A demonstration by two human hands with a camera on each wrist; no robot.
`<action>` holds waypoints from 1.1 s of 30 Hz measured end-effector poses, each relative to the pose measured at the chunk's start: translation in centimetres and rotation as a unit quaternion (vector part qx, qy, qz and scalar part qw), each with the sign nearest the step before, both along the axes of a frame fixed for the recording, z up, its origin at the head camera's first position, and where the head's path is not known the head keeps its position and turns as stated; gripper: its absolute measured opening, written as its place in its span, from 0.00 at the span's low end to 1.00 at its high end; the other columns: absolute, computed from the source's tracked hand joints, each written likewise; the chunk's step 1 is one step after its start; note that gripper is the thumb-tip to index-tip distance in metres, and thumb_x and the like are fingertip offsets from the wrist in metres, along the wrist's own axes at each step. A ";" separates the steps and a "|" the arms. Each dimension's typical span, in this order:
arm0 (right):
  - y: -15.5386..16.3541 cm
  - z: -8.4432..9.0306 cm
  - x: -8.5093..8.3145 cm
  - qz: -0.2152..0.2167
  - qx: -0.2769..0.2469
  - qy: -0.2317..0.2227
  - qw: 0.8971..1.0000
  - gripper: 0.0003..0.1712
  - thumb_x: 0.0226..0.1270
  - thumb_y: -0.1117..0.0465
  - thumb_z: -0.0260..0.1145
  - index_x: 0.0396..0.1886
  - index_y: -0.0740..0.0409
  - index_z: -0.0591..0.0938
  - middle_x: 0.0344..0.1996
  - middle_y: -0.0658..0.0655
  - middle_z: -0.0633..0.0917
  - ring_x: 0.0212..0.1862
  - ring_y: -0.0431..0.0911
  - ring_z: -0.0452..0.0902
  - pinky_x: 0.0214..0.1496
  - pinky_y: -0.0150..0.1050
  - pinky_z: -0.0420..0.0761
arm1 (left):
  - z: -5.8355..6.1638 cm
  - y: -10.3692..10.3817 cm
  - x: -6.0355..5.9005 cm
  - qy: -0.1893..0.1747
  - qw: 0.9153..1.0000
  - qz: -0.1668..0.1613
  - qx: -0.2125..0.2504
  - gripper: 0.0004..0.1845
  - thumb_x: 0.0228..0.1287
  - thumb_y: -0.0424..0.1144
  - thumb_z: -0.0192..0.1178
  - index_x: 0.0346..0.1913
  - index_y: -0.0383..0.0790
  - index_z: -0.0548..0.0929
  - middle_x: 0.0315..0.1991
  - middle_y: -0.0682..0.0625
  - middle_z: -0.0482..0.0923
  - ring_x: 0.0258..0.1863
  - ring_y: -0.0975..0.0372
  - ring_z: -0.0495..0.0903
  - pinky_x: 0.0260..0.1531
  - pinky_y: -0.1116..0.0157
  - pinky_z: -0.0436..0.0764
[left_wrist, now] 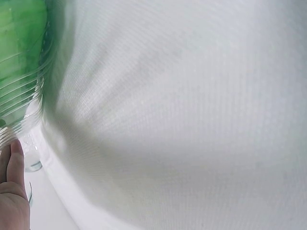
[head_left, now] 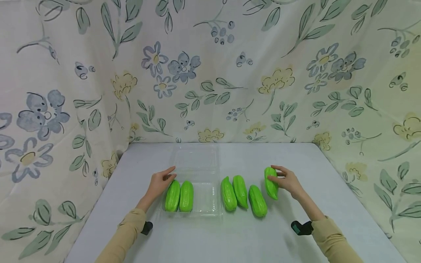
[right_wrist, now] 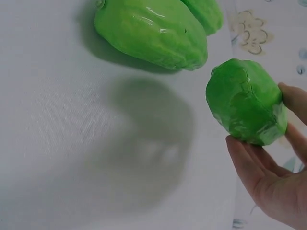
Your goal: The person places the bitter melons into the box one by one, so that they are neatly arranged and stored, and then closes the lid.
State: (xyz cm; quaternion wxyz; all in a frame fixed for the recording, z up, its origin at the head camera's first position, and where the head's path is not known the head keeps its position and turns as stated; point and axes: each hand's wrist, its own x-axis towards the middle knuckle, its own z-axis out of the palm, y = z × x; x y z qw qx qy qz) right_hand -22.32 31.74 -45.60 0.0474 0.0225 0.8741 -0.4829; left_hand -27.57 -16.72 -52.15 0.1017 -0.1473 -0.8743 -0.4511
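Left hand lay flat, fingers straight, touching the leftmost of two gourds inside the clear tray. Right of the tray, three gourds sat on the tabletop. Furthest from the tray, right hand had its grip curled round a lifted gourd.

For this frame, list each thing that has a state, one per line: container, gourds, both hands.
Clear plastic clamshell container: open, lid laid back flat on the table.
Two green ridged gourds: lying side by side in the container tray.
Three green gourds: loose on the table, right of the container.
Sixth green gourd: gripped by the right hand.
Left hand: fingers straight, touching the leftmost gourd in the tray.
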 end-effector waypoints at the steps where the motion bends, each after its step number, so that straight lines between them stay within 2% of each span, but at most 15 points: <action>1: -0.1 0.0 0.0 -0.001 -0.002 0.001 1.000 0.37 0.65 0.55 0.65 0.69 0.64 0.63 0.62 0.78 0.67 0.61 0.67 0.68 0.48 0.47 0.81 | 0.0 0.0 0.0 0.000 1.000 0.001 0.000 0.22 0.65 0.39 0.61 0.60 0.34 0.77 0.46 0.37 0.84 0.41 0.51 0.85 0.31 0.74 0.76; 10: -1.2 0.2 0.1 -0.016 -0.009 -0.009 1.000 0.38 0.65 0.52 0.65 0.70 0.61 0.63 0.63 0.75 0.66 0.63 0.66 0.66 0.51 0.48 0.80 | 0.0 0.0 0.0 0.019 1.000 0.000 -0.008 0.21 0.65 0.38 0.61 0.59 0.33 0.77 0.44 0.38 0.84 0.39 0.51 0.85 0.30 0.72 0.77; 16: -1.9 0.6 0.1 -0.013 -0.013 -0.006 1.000 0.37 0.65 0.52 0.65 0.69 0.60 0.64 0.63 0.74 0.67 0.63 0.65 0.65 0.51 0.48 0.80 | -0.1 0.0 -0.1 0.011 1.000 -0.003 -0.004 0.21 0.65 0.39 0.61 0.59 0.34 0.77 0.46 0.37 0.83 0.41 0.51 0.85 0.32 0.72 0.78; 27: -3.4 0.7 -0.1 -0.003 -0.029 0.010 1.000 0.36 0.65 0.53 0.66 0.69 0.60 0.65 0.63 0.74 0.68 0.62 0.65 0.68 0.49 0.47 0.81 | 0.0 0.0 0.1 0.013 1.000 0.000 -0.003 0.21 0.64 0.39 0.61 0.59 0.34 0.78 0.40 0.39 0.86 0.35 0.55 0.85 0.25 0.72 0.73; 33: -4.5 1.0 0.1 0.000 -0.036 0.012 0.999 0.36 0.64 0.52 0.66 0.69 0.58 0.66 0.62 0.74 0.69 0.61 0.65 0.69 0.50 0.47 0.80 | -0.1 0.0 0.0 0.011 1.000 0.001 -0.009 0.21 0.65 0.39 0.61 0.59 0.35 0.77 0.41 0.40 0.86 0.36 0.56 0.85 0.27 0.73 0.74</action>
